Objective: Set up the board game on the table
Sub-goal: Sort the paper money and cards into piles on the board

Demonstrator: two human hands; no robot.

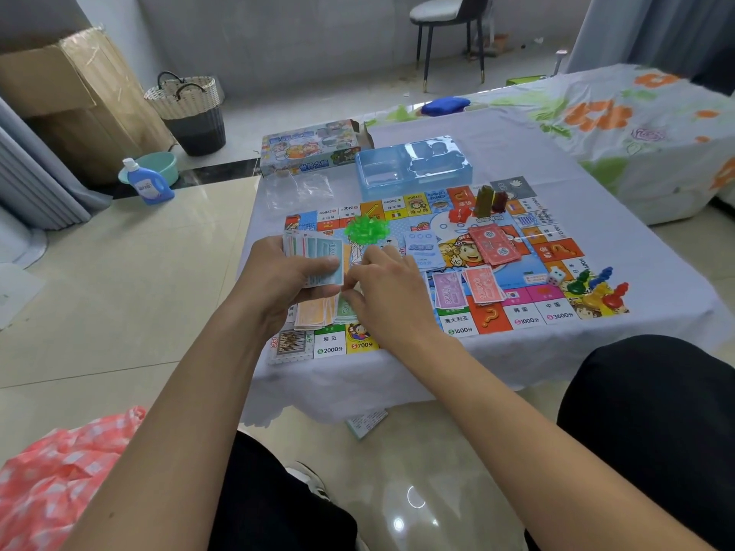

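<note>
Board: you see many colours, with orange, blue, red and yellow squares.
Cloth on your worktop: plain pale lilac.
Houses pile: bright clear green.
Notes in your left hand: light blue.
Notes on board: pink, red, orange.
Tray: clear blue.
Bed sheet: white, with orange flowers and green leaves.
Die: white with dots.

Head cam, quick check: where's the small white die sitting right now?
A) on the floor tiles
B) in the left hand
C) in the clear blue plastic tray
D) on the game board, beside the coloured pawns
D: the small white die lies on the colourful game board, just left of the cluster of coloured plastic pawns.
</note>
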